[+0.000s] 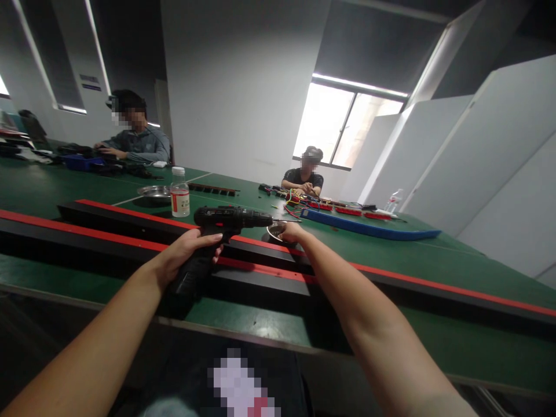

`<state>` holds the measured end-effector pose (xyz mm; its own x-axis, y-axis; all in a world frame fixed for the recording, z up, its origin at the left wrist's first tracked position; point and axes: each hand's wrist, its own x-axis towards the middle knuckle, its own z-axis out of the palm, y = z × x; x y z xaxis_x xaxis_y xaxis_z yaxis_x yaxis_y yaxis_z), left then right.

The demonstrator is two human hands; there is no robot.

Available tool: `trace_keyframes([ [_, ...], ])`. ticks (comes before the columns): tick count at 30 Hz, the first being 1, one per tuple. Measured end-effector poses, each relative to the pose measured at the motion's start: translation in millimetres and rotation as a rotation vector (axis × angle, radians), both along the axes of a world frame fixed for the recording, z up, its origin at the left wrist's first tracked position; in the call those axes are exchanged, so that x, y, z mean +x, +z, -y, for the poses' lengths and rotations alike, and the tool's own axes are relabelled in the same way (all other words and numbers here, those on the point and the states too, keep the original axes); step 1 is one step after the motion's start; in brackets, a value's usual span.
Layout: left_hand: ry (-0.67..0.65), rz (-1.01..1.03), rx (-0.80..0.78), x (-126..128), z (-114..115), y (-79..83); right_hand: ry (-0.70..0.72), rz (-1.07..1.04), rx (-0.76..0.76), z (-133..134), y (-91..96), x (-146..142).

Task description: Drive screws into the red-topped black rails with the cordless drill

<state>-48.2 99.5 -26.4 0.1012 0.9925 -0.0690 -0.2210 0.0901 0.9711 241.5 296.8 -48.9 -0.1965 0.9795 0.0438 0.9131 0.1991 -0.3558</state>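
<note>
My left hand (191, 252) is wrapped round the grip of a black cordless drill (230, 217). The drill's long thin bit points right, towards my other hand. My right hand (292, 233) reaches over the long bars into a small metal bowl (273, 233), its fingers bent down and drawn together; their tips and anything between them are hidden. Below the drill lies a long black bar with a red top face (269, 267). A second black-and-red bar (434, 279) runs behind it along the table.
A bottle with a red-and-white label (180, 194) and a metal dish (154, 192) stand beyond the bars. A blue strip (369, 225) and wired red parts (330, 205) lie further right. Two people sit across the green table (256, 324); a clear bottle (394, 201) stands at the far right.
</note>
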Motion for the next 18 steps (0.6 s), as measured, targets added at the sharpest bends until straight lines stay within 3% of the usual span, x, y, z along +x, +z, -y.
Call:
trace_keyframes([
  [8, 0.005, -0.008, 0.002, -0.7, -3.4, -3.8, 0.016, -0.006, -0.033, 9.7, 7.3, 6.2],
  [18, 0.000, 0.001, 0.021, -3.9, -4.6, -7.9, 0.032, -0.204, -0.003, 17.9, 8.5, 22.1],
])
